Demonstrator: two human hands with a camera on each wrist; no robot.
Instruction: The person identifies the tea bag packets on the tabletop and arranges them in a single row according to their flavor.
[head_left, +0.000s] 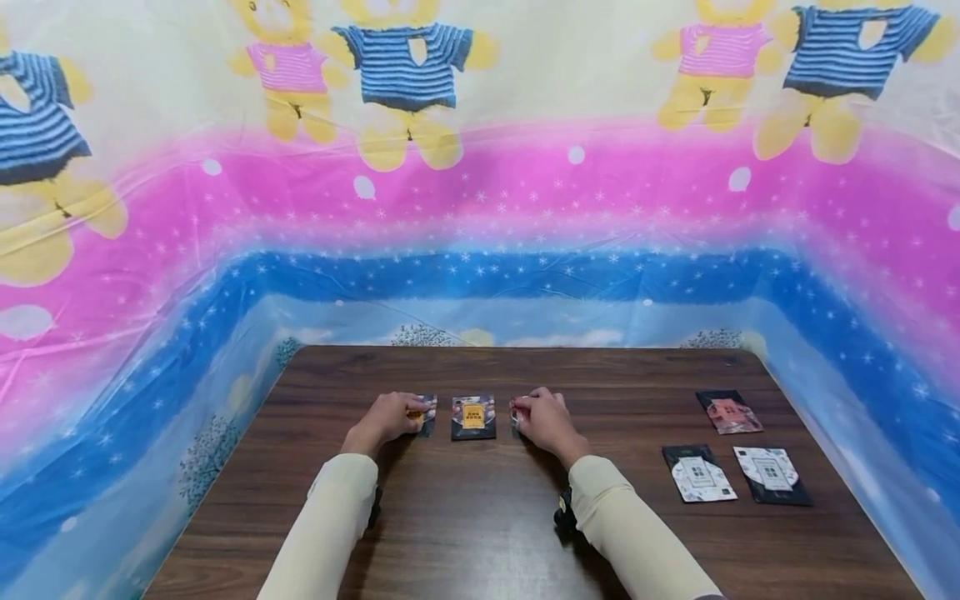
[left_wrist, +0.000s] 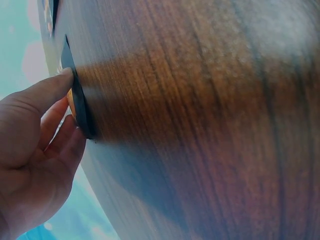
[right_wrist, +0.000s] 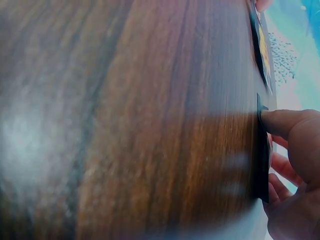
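In the head view my left hand grips a dark, flat sachet with an orange label near the far side of the table, covering much of it. The left wrist view shows my thumb on the near edge of this sachet and the fingers on its other side. My right hand pinches another dark sachet, mostly hidden by the fingers; its black edge stands out in the right wrist view. Between the hands lies a black sachet with an orange label, face up.
At the right of the brown wooden table lie a black and red sachet and two black and white sachets, one on the left and one on the right. A bear-patterned cloth hangs around the table.
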